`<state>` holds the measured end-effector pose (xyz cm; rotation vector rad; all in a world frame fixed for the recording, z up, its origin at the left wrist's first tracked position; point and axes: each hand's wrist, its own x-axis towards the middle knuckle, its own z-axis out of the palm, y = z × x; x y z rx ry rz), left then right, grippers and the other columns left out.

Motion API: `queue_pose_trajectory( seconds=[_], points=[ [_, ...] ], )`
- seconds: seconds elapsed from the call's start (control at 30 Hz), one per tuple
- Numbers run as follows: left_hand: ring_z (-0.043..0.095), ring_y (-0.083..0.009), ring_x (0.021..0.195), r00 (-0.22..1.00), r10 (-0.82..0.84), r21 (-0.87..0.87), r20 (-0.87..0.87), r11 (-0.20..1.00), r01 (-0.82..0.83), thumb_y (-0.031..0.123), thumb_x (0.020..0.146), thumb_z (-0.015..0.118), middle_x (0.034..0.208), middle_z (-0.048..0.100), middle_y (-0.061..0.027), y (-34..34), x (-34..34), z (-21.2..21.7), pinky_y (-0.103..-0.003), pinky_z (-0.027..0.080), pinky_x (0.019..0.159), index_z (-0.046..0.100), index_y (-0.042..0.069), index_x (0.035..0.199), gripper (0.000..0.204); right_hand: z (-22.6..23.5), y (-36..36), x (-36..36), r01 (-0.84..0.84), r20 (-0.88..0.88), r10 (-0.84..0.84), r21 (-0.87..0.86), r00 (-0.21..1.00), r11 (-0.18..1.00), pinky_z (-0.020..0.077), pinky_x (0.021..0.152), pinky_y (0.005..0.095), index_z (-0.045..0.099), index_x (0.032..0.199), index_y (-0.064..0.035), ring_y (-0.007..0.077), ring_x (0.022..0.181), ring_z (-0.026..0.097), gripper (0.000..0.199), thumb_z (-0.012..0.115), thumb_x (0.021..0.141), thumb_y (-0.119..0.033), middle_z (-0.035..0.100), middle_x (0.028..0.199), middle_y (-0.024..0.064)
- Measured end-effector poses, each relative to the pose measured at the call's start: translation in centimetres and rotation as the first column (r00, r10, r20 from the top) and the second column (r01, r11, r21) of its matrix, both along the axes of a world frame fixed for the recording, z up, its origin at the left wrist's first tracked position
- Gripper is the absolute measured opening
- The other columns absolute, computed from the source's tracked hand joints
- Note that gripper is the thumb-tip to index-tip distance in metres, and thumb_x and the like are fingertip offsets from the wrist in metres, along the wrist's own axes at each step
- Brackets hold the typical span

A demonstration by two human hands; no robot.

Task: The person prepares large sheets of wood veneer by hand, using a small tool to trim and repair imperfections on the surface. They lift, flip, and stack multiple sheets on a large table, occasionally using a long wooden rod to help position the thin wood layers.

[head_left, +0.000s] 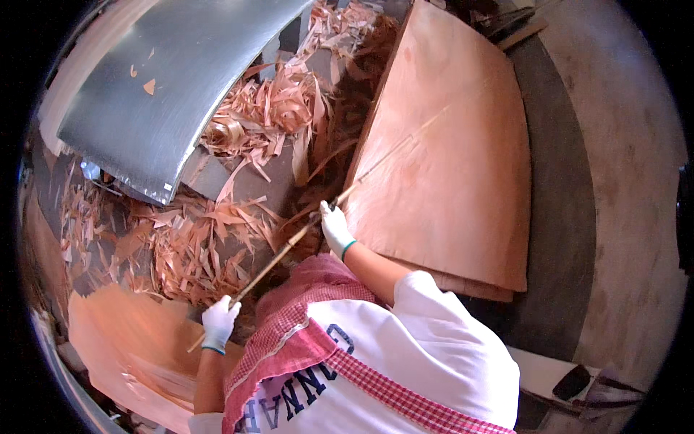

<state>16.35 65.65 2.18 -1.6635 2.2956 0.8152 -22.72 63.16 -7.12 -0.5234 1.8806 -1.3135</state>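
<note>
Gripping stick [295,239]: left hand [219,323] closed round its near end, right hand [335,228] closed round its middle; wood sheets [455,159] right, scraps [195,246] left, metal sheet [166,87] far left.

Left hand [218,325], right hand [336,228], both curled

Dark floor [254,186] strewn with reddish wood-veneer scraps [195,242].

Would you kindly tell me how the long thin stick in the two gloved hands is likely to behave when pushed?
The stick is probably fairly stiff, as it runs nearly straight between the left hand and the right hand. Being so slender, it is likely light for its length. Where it thins past the right hand, it may flex.
</note>
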Motion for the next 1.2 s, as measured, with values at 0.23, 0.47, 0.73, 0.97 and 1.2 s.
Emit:
queue_pose_trajectory(
  seconds=[0.23, 0.47, 0.73, 0.97, 1.2],
  points=[
    [0.065, -0.0423, 0.073, 0.997, -0.074, 0.004, -0.033, 0.997, 0.075, 0.042, 0.092, 0.056, 0.079, 0.067, -0.0209, -8.9, 0.8, -0.1, -0.052, 0.049, 0.067, 0.059, 0.009, 0.093, 0.033, 0.3, -5.4, 2.3, 0.094, 0.056, -0.089, -0.101, 0.995, 0.990, 0.0450, 0.077, 0.0386, 0.059, 0.101, 0.0019, 0.0224, 0.079, 0.053, 0.038, 0.052, 0.100, -0.036, 0.062, 0.087, 0.0122],
    [0.064, -0.0436, 0.086, 0.991, -0.036, 0.301, -0.132, 0.951, 0.075, 0.044, 0.090, 0.058, 0.088, 0.067, -0.0235, -13.0, 5.9, -2.2, -0.050, 0.048, 0.073, 0.061, 0.004, 0.095, 0.040, -1.9, -9.2, 11.0, 0.130, 0.055, -0.143, 0.187, 0.988, 0.974, 0.0478, 0.072, 0.0410, 0.055, 0.110, 0.0007, 0.0282, 0.079, 0.059, 0.038, 0.056, 0.097, -0.035, 0.062, 0.088, 0.0176],
    [0.063, -0.0388, 0.077, 0.999, 0.039, 0.379, 0.032, 0.924, -0.048, 0.032, 0.090, 0.065, 0.082, 0.065, -0.0240, -15.8, 18.7, -1.9, -0.045, 0.048, 0.070, 0.060, -0.002, 0.091, 0.034, -10.1, -14.8, 25.8, -0.125, 0.021, 0.128, 0.417, 0.992, 0.900, 0.0503, 0.072, 0.0473, 0.049, 0.100, 0.0045, 0.0434, 0.082, 0.063, 0.034, 0.060, 0.095, -0.027, 0.063, 0.085, 0.0259],
    [0.059, -0.0364, 0.062, 0.995, -0.045, 0.184, -0.091, 0.981, 0.062, 0.040, 0.090, 0.063, 0.070, 0.060, -0.0207, -20.2, 8.8, -3.9, -0.045, 0.045, 0.061, 0.059, 0.002, 0.087, 0.039, 0.3, -12.9, 11.9, 0.190, 0.308, -0.163, -0.059, 0.937, 0.980, 0.0472, 0.069, 0.0279, 0.055, 0.093, -0.0058, 0.0117, 0.073, 0.051, 0.036, 0.055, 0.098, -0.041, 0.055, 0.078, 0.0039],
    [0.059, -0.0383, 0.068, 0.955, -0.140, 0.197, -0.263, 0.961, 0.195, 0.042, 0.091, 0.063, 0.076, 0.061, -0.0244, -23.0, -13.6, -7.6, -0.045, 0.045, 0.065, 0.058, -0.005, 0.091, 0.047, -14.9, 1.4, -9.4, 0.611, -0.138, -0.598, 0.265, 0.790, 0.746, 0.0477, 0.065, 0.0374, 0.068, 0.101, 0.0008, 0.0207, 0.071, 0.061, 0.030, 0.063, 0.092, -0.027, 0.067, 0.080, 0.0137]
  ],
)
